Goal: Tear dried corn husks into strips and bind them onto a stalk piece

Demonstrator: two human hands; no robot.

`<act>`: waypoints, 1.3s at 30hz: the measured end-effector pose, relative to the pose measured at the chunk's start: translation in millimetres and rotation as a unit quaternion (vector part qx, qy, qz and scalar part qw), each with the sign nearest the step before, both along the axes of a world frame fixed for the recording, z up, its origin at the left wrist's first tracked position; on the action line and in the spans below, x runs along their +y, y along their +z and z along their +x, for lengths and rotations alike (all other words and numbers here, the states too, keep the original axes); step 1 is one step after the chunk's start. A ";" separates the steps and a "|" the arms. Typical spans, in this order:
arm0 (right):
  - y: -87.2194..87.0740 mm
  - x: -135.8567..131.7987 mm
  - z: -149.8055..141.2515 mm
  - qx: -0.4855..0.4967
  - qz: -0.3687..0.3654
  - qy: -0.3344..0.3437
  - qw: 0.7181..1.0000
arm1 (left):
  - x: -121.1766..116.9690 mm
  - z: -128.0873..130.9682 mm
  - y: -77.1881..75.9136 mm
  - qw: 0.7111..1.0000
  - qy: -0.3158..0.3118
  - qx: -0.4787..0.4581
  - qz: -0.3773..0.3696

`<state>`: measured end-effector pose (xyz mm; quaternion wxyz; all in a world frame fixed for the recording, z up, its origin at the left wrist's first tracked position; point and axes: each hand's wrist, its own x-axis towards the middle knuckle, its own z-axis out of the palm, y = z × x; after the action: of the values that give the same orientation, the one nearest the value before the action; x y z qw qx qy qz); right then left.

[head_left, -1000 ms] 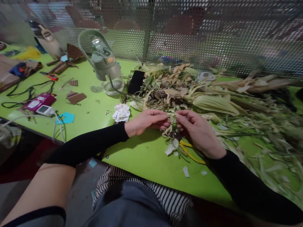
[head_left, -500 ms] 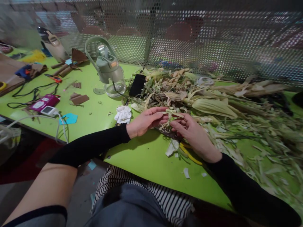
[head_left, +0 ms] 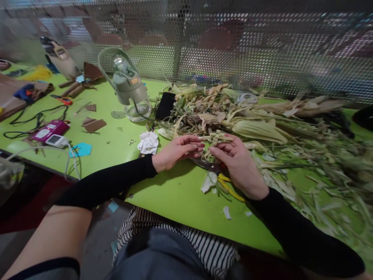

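Observation:
My left hand (head_left: 177,151) and my right hand (head_left: 237,163) meet over the green table (head_left: 175,194), both pinching a small bundle of pale corn-husk strips (head_left: 215,138). Fingers of both hands are closed on the strips, thumbs facing each other. Under my right hand lie scissors with yellow handles (head_left: 230,188) and some cut husk scraps (head_left: 208,182). A big heap of dried corn husks and stalks (head_left: 262,124) spreads just behind and to the right of my hands.
A crumpled white tissue (head_left: 148,142) lies left of my hands. Behind it stand a small green desk fan (head_left: 125,83) and a black phone (head_left: 165,105). A pink box (head_left: 48,130), cables, cardboard pieces and a blue paper hexagon (head_left: 81,149) sit far left. A perforated metal screen (head_left: 233,50) backs the table.
Both hands lifted the husk strips slightly and shifted them away from me; the right hand's fingers turned over the bundle. The camera view swayed a little.

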<state>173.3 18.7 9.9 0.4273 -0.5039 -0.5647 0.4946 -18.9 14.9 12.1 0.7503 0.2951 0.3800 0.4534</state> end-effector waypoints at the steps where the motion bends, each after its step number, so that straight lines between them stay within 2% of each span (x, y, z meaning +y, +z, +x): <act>1: 0.7 0.0 0.1 0.000 0.007 -0.005 1.000 | 0.2 -1.0 -0.8 1.000 -0.004 0.007 0.000; 5: 0.4 0.2 1.6 -0.007 0.022 0.000 1.000 | -0.5 -3.4 -1.5 0.999 -0.032 0.012 0.023; 11: -2.2 -5.2 0.3 -0.053 0.043 0.129 0.989 | -0.4 -3.0 -2.6 0.993 -0.049 0.040 0.103; 14: 1.7 -7.5 -0.9 -0.075 0.083 0.093 0.989 | 1.2 -3.3 -4.5 0.989 -0.047 0.071 0.122; 17: 6.8 -6.3 0.5 -0.118 0.138 0.046 0.982 | 2.0 -3.3 -3.5 0.992 -0.045 0.060 0.106; 21: 7.6 -3.8 1.3 -0.166 0.182 0.039 0.968 | 1.1 -2.8 1.2 0.995 -0.055 0.035 0.073; 24: 6.7 -4.2 0.2 -0.179 0.188 0.044 0.965 | 1.0 -2.7 2.9 0.995 -0.043 0.056 0.070; 26: 7.4 -5.5 0.2 -0.177 0.185 0.037 0.966 | 1.4 -3.1 2.9 0.990 -0.058 0.088 0.089; 30: 9.6 -7.6 1.7 -0.166 0.192 0.001 0.967 | 0.8 -5.4 1.6 0.961 -0.115 0.177 0.177; 33: 8.1 -7.8 1.5 -0.177 0.203 0.004 0.963 | -1.5 -7.5 0.0 0.903 -0.110 0.299 0.288; 35: 6.0 -8.1 -0.1 -0.181 0.208 0.009 0.961 | -3.3 -8.5 -0.7 0.869 -0.108 0.349 0.333; 37: 4.0 -9.4 -2.4 -0.178 0.212 0.012 0.961 | -4.9 -8.4 -0.7 0.863 -0.110 0.359 0.338; 39: 2.8 -11.8 -5.1 -0.172 0.216 0.006 0.961 | -6.8 -6.3 -0.4 0.871 -0.099 0.357 0.322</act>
<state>168.3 6.8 12.7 0.4190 -0.4739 -0.7261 0.2694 -25.2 8.0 11.6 0.4680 0.6981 0.4235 0.3380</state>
